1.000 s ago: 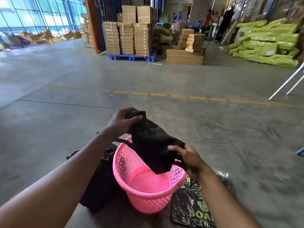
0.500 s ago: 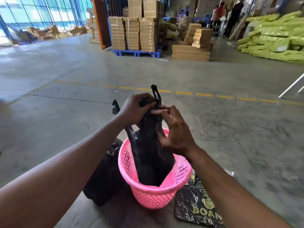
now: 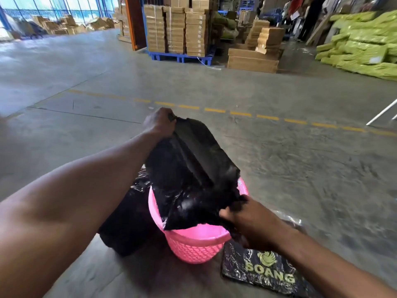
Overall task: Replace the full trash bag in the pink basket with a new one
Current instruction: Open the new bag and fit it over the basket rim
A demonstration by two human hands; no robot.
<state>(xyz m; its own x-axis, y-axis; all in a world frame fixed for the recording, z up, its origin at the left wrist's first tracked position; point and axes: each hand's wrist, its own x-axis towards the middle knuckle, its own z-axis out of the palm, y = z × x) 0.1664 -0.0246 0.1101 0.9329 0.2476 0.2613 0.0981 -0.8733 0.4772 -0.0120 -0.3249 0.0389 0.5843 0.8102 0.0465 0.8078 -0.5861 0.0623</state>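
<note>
A black plastic bag [image 3: 189, 168] is stretched wide over a pink mesh basket [image 3: 193, 244] that stands on the concrete floor. My left hand [image 3: 159, 123] grips the bag's far upper edge, raised above the basket. My right hand [image 3: 249, 220] pinches the bag's near edge at the basket's right rim. The bag's lower part hangs inside the basket and hides most of its opening.
A full black bag [image 3: 126, 218] lies against the basket's left side. A flat black packet printed SOANG [image 3: 264, 272] lies on the floor to the right. Far off stand stacked cartons on a blue pallet [image 3: 180, 57], green bundles [image 3: 361, 46] and people.
The bag hung narrow and bunched between both hands above the basket. Now my right hand has dropped to the basket's right rim, and the bag is spread wide between my hands.
</note>
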